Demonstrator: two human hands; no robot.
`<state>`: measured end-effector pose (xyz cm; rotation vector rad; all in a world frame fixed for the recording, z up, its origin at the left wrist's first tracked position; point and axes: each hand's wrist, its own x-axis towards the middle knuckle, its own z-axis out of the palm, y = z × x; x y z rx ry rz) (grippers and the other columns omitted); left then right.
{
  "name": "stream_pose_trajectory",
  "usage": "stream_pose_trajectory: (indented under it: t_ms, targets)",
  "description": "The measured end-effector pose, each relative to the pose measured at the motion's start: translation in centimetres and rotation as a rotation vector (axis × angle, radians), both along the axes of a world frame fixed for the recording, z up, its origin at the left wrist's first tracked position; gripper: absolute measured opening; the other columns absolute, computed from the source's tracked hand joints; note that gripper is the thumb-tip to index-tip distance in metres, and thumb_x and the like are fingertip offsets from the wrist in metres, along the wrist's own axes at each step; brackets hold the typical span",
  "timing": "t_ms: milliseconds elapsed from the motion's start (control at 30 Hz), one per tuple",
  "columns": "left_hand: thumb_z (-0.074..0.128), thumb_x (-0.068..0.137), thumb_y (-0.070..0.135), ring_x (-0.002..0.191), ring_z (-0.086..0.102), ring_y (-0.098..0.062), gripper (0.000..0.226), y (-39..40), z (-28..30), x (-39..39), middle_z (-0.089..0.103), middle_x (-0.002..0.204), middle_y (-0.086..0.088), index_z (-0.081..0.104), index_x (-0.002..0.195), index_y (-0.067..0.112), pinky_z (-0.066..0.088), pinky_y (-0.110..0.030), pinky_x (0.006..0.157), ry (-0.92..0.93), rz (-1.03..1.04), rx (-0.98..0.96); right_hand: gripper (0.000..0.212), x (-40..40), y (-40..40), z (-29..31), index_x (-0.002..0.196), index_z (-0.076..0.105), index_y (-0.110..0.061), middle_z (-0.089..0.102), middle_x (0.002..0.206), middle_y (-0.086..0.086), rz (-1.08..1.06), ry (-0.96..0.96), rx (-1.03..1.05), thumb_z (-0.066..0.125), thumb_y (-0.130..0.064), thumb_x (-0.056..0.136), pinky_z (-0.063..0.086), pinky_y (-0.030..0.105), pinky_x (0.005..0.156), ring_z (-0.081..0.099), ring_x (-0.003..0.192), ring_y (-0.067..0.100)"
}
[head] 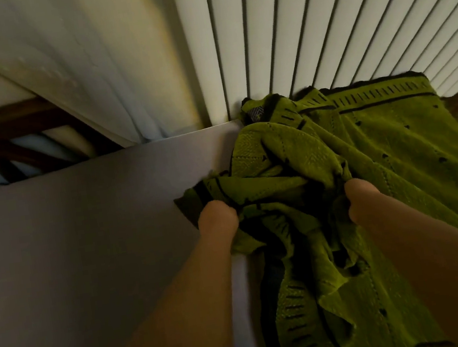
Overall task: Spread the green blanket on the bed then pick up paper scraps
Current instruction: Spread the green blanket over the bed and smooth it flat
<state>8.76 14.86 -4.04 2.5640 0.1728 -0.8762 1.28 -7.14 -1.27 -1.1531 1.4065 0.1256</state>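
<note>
The green blanket (369, 167) lies bunched along the right part of the bed (70, 256), its far end flattened toward the slatted wall (318, 26), while most of the pale mattress remains bare. Both hands are buried in the crumpled folds: the left hand (218, 216) is closed on a dark-edged corner, the right hand (359, 198) clutches the middle bunch. Spreading looks barely begun; the blanket must yet be drawn leftward. No paper scraps are visible, so that step remains undone.
</note>
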Motion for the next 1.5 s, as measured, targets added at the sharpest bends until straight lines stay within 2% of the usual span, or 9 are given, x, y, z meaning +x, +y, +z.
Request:
stream_pose_trajectory:
  t_ms: [167, 300, 467, 567, 667, 800, 967, 1267, 1500]
  targets:
    - [0.041, 0.101, 0.018, 0.125, 0.052, -0.033, 0.035, 6.9, 4.5, 1.7, 0.054, 0.135, -0.019, 0.057, 0.128, 0.001, 0.044, -0.039, 0.099, -0.141, 0.121, 0.294, 0.034, 1.4, 3.0, 3.7, 0.094, 0.058, -0.002, 0.068, 0.053, 0.011, 0.126, -0.125, 0.283, 0.033, -0.022, 0.105, 0.053, 0.035, 0.068, 0.056, 0.079, 0.03]
    - [0.016, 0.098, 0.06, 0.139, 0.033, -0.037, 0.078, 8.6, 3.5, 1.0, 0.033, 0.151, -0.023, 0.034, 0.146, 0.002, 0.025, -0.045, 0.114, 0.119, 0.147, 0.144, 0.037, 3.0, 4.9, 2.3, 0.121, 0.058, -0.002, 0.068, 0.105, 0.015, 0.237, 0.013, 0.261, 0.043, -0.029, 0.101, 0.047, 0.046, 0.086, 0.06, 0.087, 0.03]
    - [0.036, 0.072, 0.087, 0.141, 0.017, -0.043, 0.104, 7.0, -0.4, -1.8, 0.023, 0.153, -0.019, 0.043, 0.141, 0.009, 0.009, -0.06, 0.113, 0.052, -0.055, 0.324, 0.06, 3.7, 8.9, 1.0, 0.145, 0.03, -0.01, 0.033, 0.147, 0.018, 0.633, 0.277, -0.774, 0.055, -0.011, 0.09, 0.033, 0.043, 0.109, 0.035, 0.133, 0.035]
    - [0.053, 0.086, 0.055, 0.131, 0.038, -0.039, 0.065, 7.6, -2.3, -1.2, 0.042, 0.141, -0.015, 0.046, 0.136, 0.014, 0.027, -0.057, 0.11, 0.045, 0.001, 0.18, 0.05, 4.2, 12.4, 0.0, 0.134, 0.051, -0.016, 0.049, 0.129, 0.013, 0.846, -0.312, -1.243, 0.052, 0.0, 0.086, 0.04, 0.041, 0.104, 0.045, 0.12, 0.031]
    - [0.048, 0.096, 0.03, 0.105, 0.059, -0.031, 0.032, 9.3, -3.3, -1.5, 0.062, 0.119, -0.012, 0.059, 0.119, 0.013, 0.049, -0.042, 0.086, -0.038, -0.063, -0.06, 0.047, 5.5, 16.9, -1.8, 0.139, 0.045, -0.024, 0.043, 0.139, 0.006, 1.263, -0.302, -0.88, 0.053, -0.035, 0.094, 0.041, 0.043, 0.104, 0.041, 0.131, 0.032]
    - [0.046, 0.097, 0.029, 0.091, 0.062, -0.027, 0.02, 11.9, -1.9, -1.5, 0.062, 0.097, -0.004, 0.059, 0.106, 0.016, 0.041, -0.032, 0.066, -0.229, -0.085, -0.182, 0.14, 7.1, 20.9, -5.7, 0.153, 0.014, -0.007, 0.024, 0.155, 0.017, 1.034, 0.326, -0.39, 0.042, -0.097, 0.049, 0.027, 0.052, 0.113, 0.026, 0.14, 0.041]
    - [0.048, 0.094, 0.038, 0.091, 0.062, -0.029, 0.023, 18.1, 0.5, 0.8, 0.065, 0.101, -0.004, 0.055, 0.108, 0.021, 0.045, -0.035, 0.07, -0.409, 0.033, -0.187, 0.069, 8.8, 26.8, -2.2, 0.139, 0.043, -0.003, 0.051, 0.136, 0.019, 0.81, 0.117, -0.028, 0.064, -0.044, 0.087, 0.043, 0.037, 0.083, 0.052, 0.122, 0.036]
    - [0.046, 0.095, 0.016, 0.093, 0.06, -0.029, 0.029, 33.3, 7.3, 2.0, 0.059, 0.108, -0.007, 0.048, 0.123, 0.021, 0.042, -0.036, 0.069, -0.639, 0.099, 0.222, 0.036, 11.6, 43.4, 1.5, 0.105, 0.068, -0.015, 0.069, 0.104, 0.008, 0.712, -0.222, 0.313, 0.057, -0.047, 0.091, 0.052, 0.046, 0.093, 0.064, 0.099, 0.03]
    - [0.05, 0.094, 0.022, 0.115, 0.055, -0.032, 0.035, 38.9, 3.2, -0.7, 0.053, 0.127, -0.011, 0.043, 0.127, 0.015, 0.045, -0.043, 0.088, -0.017, 0.083, 0.35, 0.062, 12.7, 49.4, 0.1, 0.137, 0.047, -0.003, 0.05, 0.14, 0.016, 0.988, -0.035, -0.054, 0.045, -0.049, 0.096, 0.041, 0.042, 0.108, 0.049, 0.127, 0.035]
